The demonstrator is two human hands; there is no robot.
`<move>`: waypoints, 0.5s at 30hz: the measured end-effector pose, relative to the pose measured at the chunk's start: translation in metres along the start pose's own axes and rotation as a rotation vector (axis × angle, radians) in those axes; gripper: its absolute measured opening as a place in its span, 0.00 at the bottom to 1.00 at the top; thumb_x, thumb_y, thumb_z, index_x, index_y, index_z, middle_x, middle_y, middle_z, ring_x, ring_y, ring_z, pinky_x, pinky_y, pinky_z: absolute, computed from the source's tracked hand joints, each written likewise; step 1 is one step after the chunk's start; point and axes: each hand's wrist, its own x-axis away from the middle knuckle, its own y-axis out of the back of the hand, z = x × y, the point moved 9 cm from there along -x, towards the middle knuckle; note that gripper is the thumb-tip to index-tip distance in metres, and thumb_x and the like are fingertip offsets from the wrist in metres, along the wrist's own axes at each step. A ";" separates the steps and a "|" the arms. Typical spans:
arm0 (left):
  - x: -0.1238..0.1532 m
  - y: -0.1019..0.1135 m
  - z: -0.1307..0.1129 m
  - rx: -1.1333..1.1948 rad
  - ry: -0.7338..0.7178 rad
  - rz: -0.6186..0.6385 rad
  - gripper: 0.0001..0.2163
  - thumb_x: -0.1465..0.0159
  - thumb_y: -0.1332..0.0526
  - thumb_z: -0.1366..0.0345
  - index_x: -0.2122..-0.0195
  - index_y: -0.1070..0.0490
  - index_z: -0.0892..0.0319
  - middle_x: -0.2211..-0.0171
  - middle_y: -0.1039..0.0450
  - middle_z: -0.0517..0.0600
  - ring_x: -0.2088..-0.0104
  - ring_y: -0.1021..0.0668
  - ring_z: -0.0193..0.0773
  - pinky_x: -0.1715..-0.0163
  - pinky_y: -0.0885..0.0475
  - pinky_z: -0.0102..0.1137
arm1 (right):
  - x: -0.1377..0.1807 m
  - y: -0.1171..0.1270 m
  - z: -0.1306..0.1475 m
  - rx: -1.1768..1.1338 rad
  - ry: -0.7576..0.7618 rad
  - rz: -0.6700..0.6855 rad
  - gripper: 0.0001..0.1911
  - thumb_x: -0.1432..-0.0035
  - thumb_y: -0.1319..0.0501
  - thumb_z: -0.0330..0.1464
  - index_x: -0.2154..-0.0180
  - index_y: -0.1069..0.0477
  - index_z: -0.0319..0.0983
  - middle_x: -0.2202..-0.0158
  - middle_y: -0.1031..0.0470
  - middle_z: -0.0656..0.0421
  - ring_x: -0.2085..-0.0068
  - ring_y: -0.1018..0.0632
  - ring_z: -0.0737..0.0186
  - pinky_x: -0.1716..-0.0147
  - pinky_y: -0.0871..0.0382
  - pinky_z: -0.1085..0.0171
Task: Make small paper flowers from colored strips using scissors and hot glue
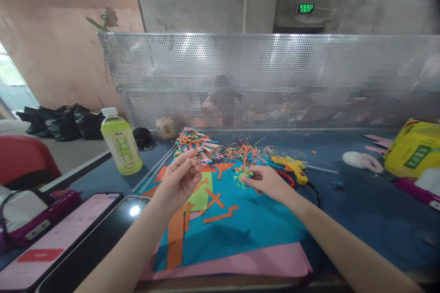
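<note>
Centrally: one small green paper flower (241, 176), held above the blue sheet, near its far edge. Right hand (270, 184): thumb and forefinger pinched on the flower's right side. Left hand (179, 182): raised over the papers, fingers curled inward with thumb and forefinger tips close together; whether they grip anything cannot be told.

Beneath the hands: one large blue sheet (268, 219), laid over a pink sheet (268, 261) whose near edge shows. Upon the blue: one light green sheet (201, 199), partly hidden by the left hand; several orange strips (176, 242), one broad, others narrow, two crossed.

Beyond: one heap of many-coloured paper strips (199, 144); to its right, a loose tangle of thin trimmings (247, 152).

Right of the right hand: one yellow glue gun (292, 166), black cord attached, a red handle (288, 177) just beside, partly hidden.

Left side of the blue surface (360, 210): one capped bottle of green drink (122, 146), upright; two phones (51, 238), side by side.

Behind: one perforated metal panel (206, 68).
</note>
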 end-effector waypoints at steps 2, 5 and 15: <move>-0.002 0.006 -0.001 -0.066 -0.025 -0.046 0.12 0.56 0.34 0.62 0.69 0.29 0.55 0.76 0.30 0.44 0.74 0.28 0.27 0.81 0.35 0.19 | -0.001 0.004 -0.001 -0.026 0.014 -0.028 0.17 0.52 0.45 0.45 0.76 0.39 0.37 0.88 0.42 0.67 0.86 0.39 0.73 0.85 0.46 0.70; -0.004 0.007 0.012 -0.375 0.053 -0.047 0.15 0.55 0.35 0.63 0.66 0.30 0.60 0.73 0.28 0.48 0.71 0.27 0.31 0.74 0.32 0.23 | 0.000 0.001 0.006 -0.107 0.041 0.005 0.16 0.52 0.44 0.45 0.75 0.38 0.37 0.87 0.41 0.67 0.85 0.38 0.73 0.85 0.45 0.71; 0.006 -0.019 0.065 -0.552 0.269 0.218 0.16 0.57 0.34 0.63 0.68 0.35 0.62 0.79 0.30 0.45 0.76 0.27 0.31 0.77 0.32 0.25 | 0.004 -0.015 0.019 -0.177 0.052 0.135 0.16 0.53 0.42 0.43 0.73 0.37 0.36 0.85 0.36 0.65 0.83 0.35 0.73 0.84 0.42 0.72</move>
